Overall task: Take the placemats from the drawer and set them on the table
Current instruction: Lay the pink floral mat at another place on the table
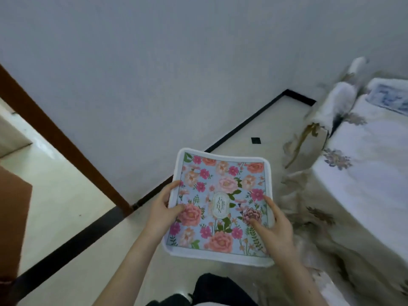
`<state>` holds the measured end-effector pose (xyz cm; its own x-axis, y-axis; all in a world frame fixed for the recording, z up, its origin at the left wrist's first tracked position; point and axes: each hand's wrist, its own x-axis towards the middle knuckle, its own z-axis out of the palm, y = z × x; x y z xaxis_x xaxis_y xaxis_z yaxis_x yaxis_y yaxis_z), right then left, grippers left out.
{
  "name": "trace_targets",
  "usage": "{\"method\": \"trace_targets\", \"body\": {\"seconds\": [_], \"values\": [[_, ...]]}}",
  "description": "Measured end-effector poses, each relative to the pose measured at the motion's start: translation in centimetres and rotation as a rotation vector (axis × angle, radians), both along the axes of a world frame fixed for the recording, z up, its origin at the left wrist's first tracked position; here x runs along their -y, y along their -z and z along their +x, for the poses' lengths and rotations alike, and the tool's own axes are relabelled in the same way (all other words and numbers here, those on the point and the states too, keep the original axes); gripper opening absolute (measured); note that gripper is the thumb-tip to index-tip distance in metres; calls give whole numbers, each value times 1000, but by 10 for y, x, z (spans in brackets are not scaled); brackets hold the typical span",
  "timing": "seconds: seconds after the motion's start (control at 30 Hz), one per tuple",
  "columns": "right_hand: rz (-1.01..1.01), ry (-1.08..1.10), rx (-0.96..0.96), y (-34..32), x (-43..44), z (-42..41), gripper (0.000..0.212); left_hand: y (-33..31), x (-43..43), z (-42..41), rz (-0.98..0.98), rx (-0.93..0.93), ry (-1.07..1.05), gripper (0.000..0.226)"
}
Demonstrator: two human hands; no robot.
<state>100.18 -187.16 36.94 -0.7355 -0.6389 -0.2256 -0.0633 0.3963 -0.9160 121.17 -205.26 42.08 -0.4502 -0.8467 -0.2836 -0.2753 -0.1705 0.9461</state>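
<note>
A square floral placemat [223,186] with a white border and pink flowers on pale blue is held flat in the air above the floor. It looks like a thin stack, but I cannot tell how many. My left hand [165,208] grips its left edge, thumb on top. My right hand [273,230] grips its right edge, fingers spread on the top face. The table [371,173], covered with a white floral cloth that hangs to the floor, stands to the right of the placemat. No drawer is in view.
A white wall [154,74] with a black skirting faces me. A brown door frame [61,138] runs diagonally at left, with a brown panel [13,221] at the far left edge. A blue-patterned item [388,98] lies on the table's far end. My dark-clothed legs [216,290] show below.
</note>
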Motion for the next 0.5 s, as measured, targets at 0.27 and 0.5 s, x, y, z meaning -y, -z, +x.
{"method": "trace_targets", "body": {"seconds": [0.27,0.5], "values": [[15,250,-44,-15,39,-92,77,-6,95,-148,-17,15,246,58],[112,576,6,16,42,-146,78,29,134,-282,75,21,588,58]]}}
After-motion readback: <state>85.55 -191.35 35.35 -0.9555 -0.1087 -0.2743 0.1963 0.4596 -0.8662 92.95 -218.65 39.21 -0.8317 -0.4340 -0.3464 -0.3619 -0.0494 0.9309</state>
